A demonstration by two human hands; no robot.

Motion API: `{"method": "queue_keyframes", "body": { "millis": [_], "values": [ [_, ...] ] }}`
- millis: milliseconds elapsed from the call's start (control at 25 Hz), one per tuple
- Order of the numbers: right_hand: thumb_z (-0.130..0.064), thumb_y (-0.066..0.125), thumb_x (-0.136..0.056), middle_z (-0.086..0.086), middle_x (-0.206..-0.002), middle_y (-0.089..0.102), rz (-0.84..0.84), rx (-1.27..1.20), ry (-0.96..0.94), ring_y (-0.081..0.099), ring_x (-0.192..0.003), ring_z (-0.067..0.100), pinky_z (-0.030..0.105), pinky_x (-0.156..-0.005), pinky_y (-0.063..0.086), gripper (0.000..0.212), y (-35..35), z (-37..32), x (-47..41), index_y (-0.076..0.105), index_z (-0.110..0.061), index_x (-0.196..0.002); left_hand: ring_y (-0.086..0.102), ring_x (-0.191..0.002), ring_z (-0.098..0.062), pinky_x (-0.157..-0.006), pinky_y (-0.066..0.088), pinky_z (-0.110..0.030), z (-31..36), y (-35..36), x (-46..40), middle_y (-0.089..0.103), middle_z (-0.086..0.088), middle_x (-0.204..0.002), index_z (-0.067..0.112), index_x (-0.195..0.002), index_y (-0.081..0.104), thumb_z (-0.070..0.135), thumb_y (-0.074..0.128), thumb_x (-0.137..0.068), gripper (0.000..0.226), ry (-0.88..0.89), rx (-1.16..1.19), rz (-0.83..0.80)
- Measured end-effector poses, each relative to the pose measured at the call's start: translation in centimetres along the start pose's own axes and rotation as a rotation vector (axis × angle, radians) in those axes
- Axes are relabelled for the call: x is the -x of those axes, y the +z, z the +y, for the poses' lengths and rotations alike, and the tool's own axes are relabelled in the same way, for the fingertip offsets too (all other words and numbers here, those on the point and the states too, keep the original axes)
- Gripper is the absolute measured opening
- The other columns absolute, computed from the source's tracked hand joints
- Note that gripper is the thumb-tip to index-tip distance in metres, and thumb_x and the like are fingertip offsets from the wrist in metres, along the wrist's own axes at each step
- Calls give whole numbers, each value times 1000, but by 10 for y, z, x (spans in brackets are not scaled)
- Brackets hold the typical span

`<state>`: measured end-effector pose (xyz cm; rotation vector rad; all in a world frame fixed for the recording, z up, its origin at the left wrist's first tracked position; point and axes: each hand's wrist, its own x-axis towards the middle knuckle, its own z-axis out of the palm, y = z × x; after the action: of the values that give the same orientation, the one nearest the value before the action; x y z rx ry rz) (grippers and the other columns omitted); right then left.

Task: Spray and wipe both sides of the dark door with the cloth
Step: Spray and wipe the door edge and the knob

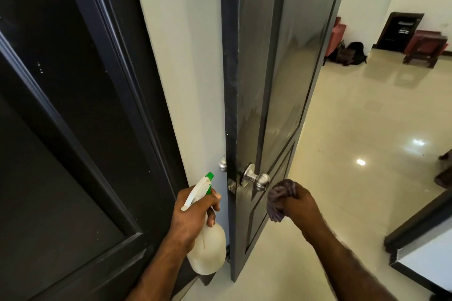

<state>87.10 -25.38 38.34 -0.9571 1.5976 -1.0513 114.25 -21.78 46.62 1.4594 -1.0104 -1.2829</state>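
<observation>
— Dark grey panelled door (pixel 274 68), where is it seen?
— It is seen standing ajar, edge-on, between a pale wall strip (pixel 186 56) and a glossy cream tiled floor (pixel 367 142). A streaky sheen is shown on its upper panel.

— What is held by the left hand (pixel 189 217)?
— A white plastic spray bottle with a green nozzle (pixel 208 239) is gripped at its neck, fingers curled round below the trigger; the nozzle is pointed up towards the door's near edge.

— And by the right hand (pixel 297 205)?
— A bunched purple-grey cloth (pixel 277 199) is clenched in a closed fist, just beside the round silver metal doorknob (pixel 259 179). Whether the cloth is touching the knob or the panel cannot be told.

— Anything else?
— A second black panelled door (pixel 61 129) is seen at the left edge, and red seats (pixel 425 44) are placed by the far wall.
</observation>
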Motion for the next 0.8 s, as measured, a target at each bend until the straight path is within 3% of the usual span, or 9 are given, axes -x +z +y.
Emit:
{"method": "queue_keyframes", "body": {
  "millis": [40,120,240,320,480,640,720,800],
  "values": [
    [-26,90,-75,16,-100,77,-79,-82,36,73,-98,41,62,-94,61,43,2,-4,-1,74,-13,-112,59,-52,-21,-63,61,-36,0,3,-1,73,-16,-83,27,-109,56,17,73,-97,23,0,0,-8],
    [-28,80,-88,20,-120,74,-160,-355,207,71,-112,42,62,-99,59,45,9,-2,-3,68,-14,-129,59,-51,-20,-63,62,-36,1,10,-1,73,-15,-82,27,-108,57,17,73,-97,22,-2,-2,-15],
    [-64,58,-99,23,-137,70,-235,-812,364,64,-129,49,68,-111,49,59,27,6,-2,65,-20,-139,59,-54,-22,-65,61,-38,2,13,0,73,-16,-84,28,-110,55,18,73,-96,25,1,-14,2],
    [-74,51,-98,24,-137,70,-206,-990,391,63,-131,48,63,-110,51,72,43,8,-12,65,-17,-140,59,-55,-24,-66,60,-39,4,15,1,73,-18,-85,26,-111,56,15,72,-96,26,13,-21,20],
    [-62,54,-100,22,-134,73,-167,-1024,392,66,-127,40,52,-100,56,63,58,4,-26,68,-16,-141,59,-54,-24,-63,59,-38,5,29,3,72,-18,-83,22,-106,60,9,70,-97,19,37,-74,97],
    [-47,52,-102,21,-130,74,-195,-1038,413,66,-119,38,50,-98,56,50,41,9,-28,75,-14,-131,61,-54,-23,-62,60,-35,-4,45,8,73,-17,-84,6,-122,59,13,70,-97,28,11,-120,109],
    [-45,55,-99,22,-132,73,-218,-1036,427,66,-123,38,52,-105,53,53,19,19,-29,72,-13,-137,62,-54,-22,-62,61,-35,-9,61,15,73,-16,-84,8,-120,60,13,70,-97,26,1,-123,124],
    [-45,58,-94,20,-122,74,-231,-1040,424,69,-106,34,47,-94,57,61,-11,31,-28,66,-11,-144,61,-54,-22,-62,61,-34,-12,80,24,73,-16,-82,12,-112,62,12,70,-96,17,7,-125,138]
  ]
}}
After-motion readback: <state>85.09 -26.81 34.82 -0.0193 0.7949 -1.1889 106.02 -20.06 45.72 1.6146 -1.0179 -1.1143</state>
